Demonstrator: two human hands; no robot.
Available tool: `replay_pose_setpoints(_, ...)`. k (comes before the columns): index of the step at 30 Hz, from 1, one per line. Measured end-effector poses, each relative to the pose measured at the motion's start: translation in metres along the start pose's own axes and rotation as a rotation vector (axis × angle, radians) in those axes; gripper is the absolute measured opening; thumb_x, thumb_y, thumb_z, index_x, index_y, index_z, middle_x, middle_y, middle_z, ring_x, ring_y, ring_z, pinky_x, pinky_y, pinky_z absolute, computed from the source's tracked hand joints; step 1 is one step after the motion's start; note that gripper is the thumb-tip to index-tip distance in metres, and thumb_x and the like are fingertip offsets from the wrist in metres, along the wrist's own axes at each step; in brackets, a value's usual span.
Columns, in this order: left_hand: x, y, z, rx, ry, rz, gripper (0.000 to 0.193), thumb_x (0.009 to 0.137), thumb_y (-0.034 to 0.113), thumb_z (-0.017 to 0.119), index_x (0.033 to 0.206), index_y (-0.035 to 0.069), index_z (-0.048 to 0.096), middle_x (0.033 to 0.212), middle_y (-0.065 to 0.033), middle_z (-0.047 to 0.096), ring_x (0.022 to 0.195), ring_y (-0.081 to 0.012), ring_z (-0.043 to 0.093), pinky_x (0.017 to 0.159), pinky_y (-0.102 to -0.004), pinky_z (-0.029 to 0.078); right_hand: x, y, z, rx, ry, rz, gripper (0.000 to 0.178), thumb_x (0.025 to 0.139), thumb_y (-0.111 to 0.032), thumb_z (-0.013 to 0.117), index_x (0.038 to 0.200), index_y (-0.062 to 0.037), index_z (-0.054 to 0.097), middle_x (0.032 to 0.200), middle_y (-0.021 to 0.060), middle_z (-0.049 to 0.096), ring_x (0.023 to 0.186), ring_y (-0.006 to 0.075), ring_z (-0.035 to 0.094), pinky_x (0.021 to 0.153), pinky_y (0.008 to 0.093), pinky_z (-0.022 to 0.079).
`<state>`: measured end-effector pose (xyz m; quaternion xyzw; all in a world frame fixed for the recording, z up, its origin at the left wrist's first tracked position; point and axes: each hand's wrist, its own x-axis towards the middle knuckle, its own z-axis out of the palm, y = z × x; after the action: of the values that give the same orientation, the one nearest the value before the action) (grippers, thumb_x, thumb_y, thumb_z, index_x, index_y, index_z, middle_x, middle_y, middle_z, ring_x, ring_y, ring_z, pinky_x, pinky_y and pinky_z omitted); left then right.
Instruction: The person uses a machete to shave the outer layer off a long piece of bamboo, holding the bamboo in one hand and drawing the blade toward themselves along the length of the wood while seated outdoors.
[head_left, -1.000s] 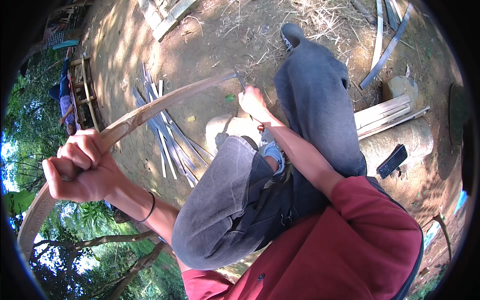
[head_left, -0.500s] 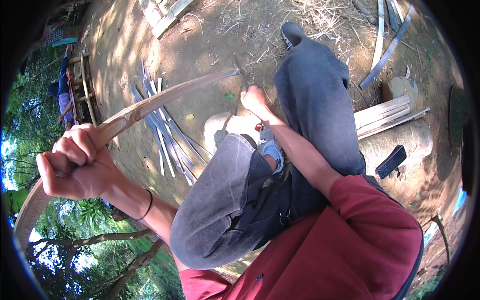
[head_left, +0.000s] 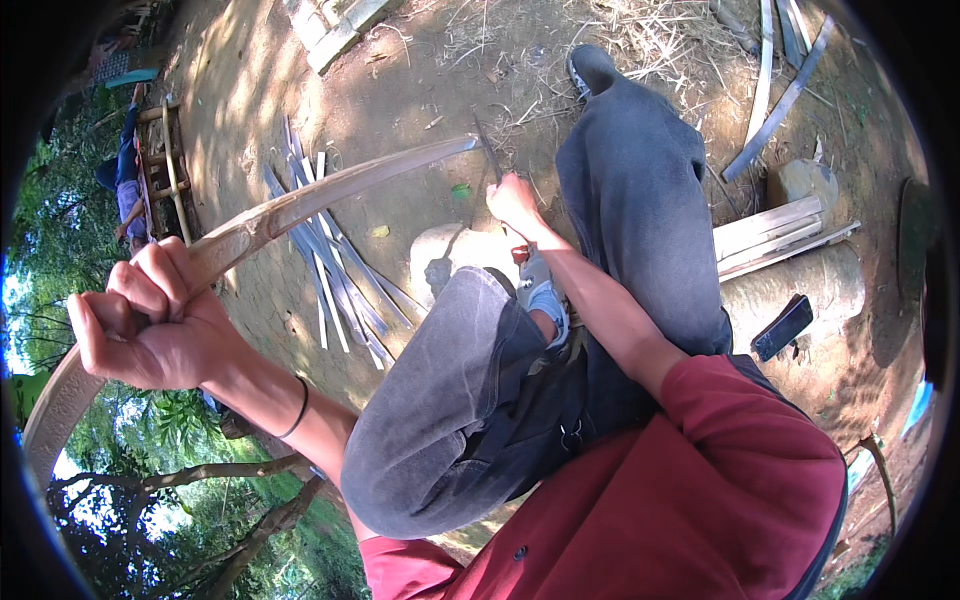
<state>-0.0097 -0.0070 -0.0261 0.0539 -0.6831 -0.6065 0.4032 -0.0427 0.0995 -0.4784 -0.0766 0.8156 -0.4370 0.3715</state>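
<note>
My left hand [head_left: 150, 325] is closed around a long, curved bamboo strip [head_left: 330, 188] with a raised node. The strip runs from the left rim, through the fist, up to a tip near the middle of the view. Close to that tip my right hand [head_left: 512, 203] is closed on a narrow dark knife [head_left: 488, 148], its blade pointing away from me. The knife's handle is hidden in the fist. Blade and strip tip lie very close together; whether they touch I cannot tell.
Split strips [head_left: 340, 265] lie piled on the dirt beyond my left knee. A pale log end [head_left: 440, 245] is beside that knee. On my right a log [head_left: 835, 285] carries a phone [head_left: 782, 328] and slats [head_left: 765, 235]. Another person [head_left: 130, 200] is at the far left.
My left hand and the near end of the strip have shifted slightly up and left. My right hand with the knife has barely moved.
</note>
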Motion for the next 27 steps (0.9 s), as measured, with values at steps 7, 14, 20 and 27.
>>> replay_pose_setpoints(7, 0.011, -0.017, -0.012, 0.432, 0.466, 0.293, 0.037, 0.092, 0.016, 0.048, 0.063, 0.012, 0.025, 0.05, -0.0019, 0.026, 0.041, -0.0146, 0.025, 0.042, -0.0289, 0.024, -0.055, -0.079, -0.024, 0.117, -0.068, -0.133, 0.027, 0.087, -0.024, 0.056, 0.089, 0.0029, 0.061, 0.082, 0.0247, 0.066, 0.08, 0.0407, 0.066, 0.072, 0.0476, 0.053)
replay_pose_setpoints(14, 0.017, -0.026, -0.042, 0.46, 0.818, 0.413, 0.029, 0.083, 0.007, 0.051, 0.066, 0.009, 0.027, 0.052, -0.0043, 0.032, 0.038, -0.0145, 0.03, 0.035, -0.0287, 0.021, -0.093, -0.087, -0.022, 0.234, -0.176, -0.343, 0.024, 0.093, -0.023, 0.049, 0.095, 0.0, 0.055, 0.075, 0.0165, 0.065, 0.068, 0.0353, 0.066, 0.064, 0.0429, 0.053)
replay_pose_setpoints(20, 0.018, -0.028, -0.052, 0.549, 0.832, 0.394, 0.03, 0.085, 0.018, 0.049, 0.067, 0.008, 0.028, 0.052, -0.0032, 0.031, 0.039, -0.0135, 0.026, 0.036, -0.0288, 0.02, -0.087, -0.078, -0.001, -0.182, -0.021, -0.469, 0.021, 0.094, -0.022, 0.049, 0.096, -0.0018, 0.054, 0.069, 0.0136, 0.062, 0.062, 0.0335, 0.064, 0.061, 0.0396, 0.054)
replay_pose_setpoints(27, 0.018, -0.016, -0.068, 0.326, 0.678, 0.423, 0.057, 0.083, 0.058, 0.042, 0.074, 0.003, 0.039, 0.058, -0.0097, 0.032, 0.048, -0.0186, 0.028, 0.04, -0.0314, 0.022, -0.102, -0.11, -0.042, 0.209, -0.31, -0.245, 0.016, 0.088, -0.015, 0.055, 0.095, -0.0013, 0.056, 0.083, 0.0141, 0.059, 0.073, 0.0259, 0.063, 0.06, 0.037, 0.052)
